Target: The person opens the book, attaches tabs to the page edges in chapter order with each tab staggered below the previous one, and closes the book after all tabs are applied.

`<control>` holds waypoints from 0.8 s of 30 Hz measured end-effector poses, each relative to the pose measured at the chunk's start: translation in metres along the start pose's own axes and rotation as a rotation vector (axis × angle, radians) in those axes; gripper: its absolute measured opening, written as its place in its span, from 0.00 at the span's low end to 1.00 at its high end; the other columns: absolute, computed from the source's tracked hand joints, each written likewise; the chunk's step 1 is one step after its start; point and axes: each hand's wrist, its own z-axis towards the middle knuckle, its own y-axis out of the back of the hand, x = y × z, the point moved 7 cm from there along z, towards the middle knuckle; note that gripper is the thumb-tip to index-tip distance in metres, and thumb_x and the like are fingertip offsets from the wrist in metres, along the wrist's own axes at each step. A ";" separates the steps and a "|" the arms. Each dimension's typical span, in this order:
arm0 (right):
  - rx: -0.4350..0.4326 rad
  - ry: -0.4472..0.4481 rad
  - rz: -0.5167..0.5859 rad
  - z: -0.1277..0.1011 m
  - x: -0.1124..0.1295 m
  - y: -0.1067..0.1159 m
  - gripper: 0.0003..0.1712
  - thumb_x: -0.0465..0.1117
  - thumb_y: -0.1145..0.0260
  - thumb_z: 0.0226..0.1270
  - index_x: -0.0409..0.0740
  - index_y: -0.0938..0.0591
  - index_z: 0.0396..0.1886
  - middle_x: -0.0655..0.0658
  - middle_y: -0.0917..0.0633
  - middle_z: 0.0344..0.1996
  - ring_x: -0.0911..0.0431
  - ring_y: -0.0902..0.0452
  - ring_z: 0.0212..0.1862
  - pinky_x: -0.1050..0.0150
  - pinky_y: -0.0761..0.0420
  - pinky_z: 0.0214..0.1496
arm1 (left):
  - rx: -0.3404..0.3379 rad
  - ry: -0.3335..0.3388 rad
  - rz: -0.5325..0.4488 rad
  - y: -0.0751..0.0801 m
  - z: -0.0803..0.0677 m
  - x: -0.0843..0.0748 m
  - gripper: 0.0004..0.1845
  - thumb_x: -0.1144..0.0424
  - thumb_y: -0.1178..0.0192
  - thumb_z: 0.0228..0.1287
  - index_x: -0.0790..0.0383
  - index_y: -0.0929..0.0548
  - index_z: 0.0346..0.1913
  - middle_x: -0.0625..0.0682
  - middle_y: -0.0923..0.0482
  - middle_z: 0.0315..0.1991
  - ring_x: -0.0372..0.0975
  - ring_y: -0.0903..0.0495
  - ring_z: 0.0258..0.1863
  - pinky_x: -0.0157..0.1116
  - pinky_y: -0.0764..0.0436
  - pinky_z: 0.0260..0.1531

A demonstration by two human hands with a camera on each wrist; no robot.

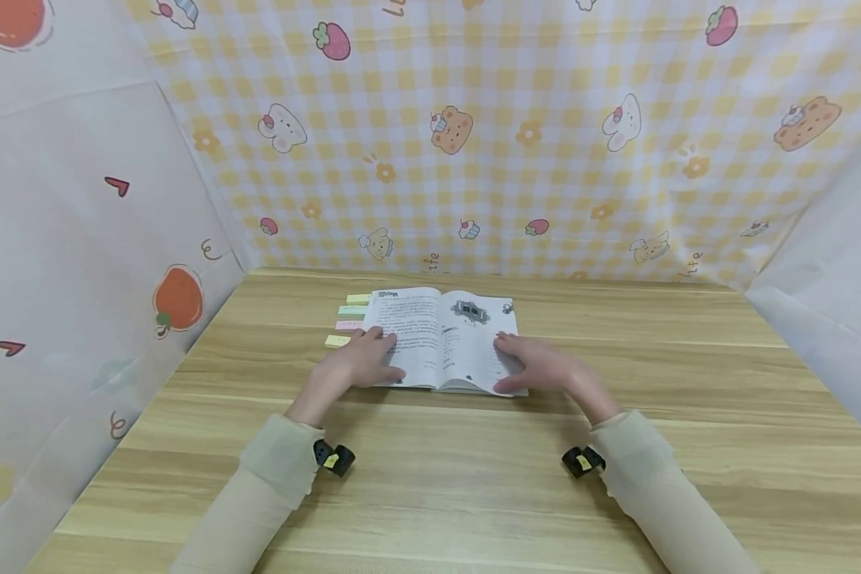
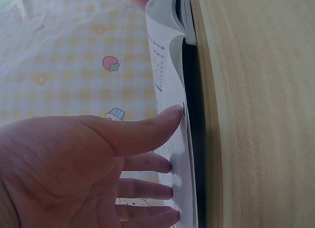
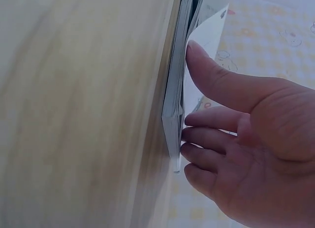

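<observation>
An open book [image 1: 416, 327] lies on the wooden table, its left page full of print and its right page bearing a dark picture near the top. My left hand [image 1: 362, 359] rests on the left page's lower outer part, and in the left wrist view its thumb and fingertips [image 2: 170, 114] touch the paper. On the right page's outer edge rests my right hand [image 1: 538, 365], fingers spread. In the right wrist view the thicker page stack [image 3: 178, 90] shows under that hand, with the top page bowed upward beside the thumb.
Several coloured sticky tabs [image 1: 349, 325] jut out from the book's left side. The wooden table [image 1: 459, 478] extends around it, backed by a yellow checked cloth [image 1: 502, 183]. A white cloth [image 1: 57, 239] hangs at the left. Small black cameras [image 1: 336, 460] sit at both wrists.
</observation>
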 end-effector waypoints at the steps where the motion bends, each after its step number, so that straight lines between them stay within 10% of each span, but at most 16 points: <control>1: 0.001 -0.002 0.005 0.000 0.000 -0.001 0.48 0.48 0.28 0.66 0.28 0.39 0.75 0.29 0.41 0.75 0.36 0.49 0.76 0.44 0.46 0.76 | 0.003 0.004 -0.002 0.000 0.000 0.000 0.39 0.49 0.38 0.70 0.69 0.36 0.75 0.69 0.43 0.75 0.64 0.43 0.72 0.58 0.35 0.67; 24: 0.018 0.034 0.012 0.002 0.018 -0.009 0.50 0.53 0.27 0.65 0.31 0.38 0.76 0.32 0.40 0.76 0.38 0.47 0.76 0.45 0.44 0.76 | -0.019 -0.068 -0.038 0.003 0.002 -0.004 0.37 0.51 0.35 0.68 0.69 0.32 0.72 0.71 0.39 0.72 0.62 0.38 0.69 0.57 0.33 0.66</control>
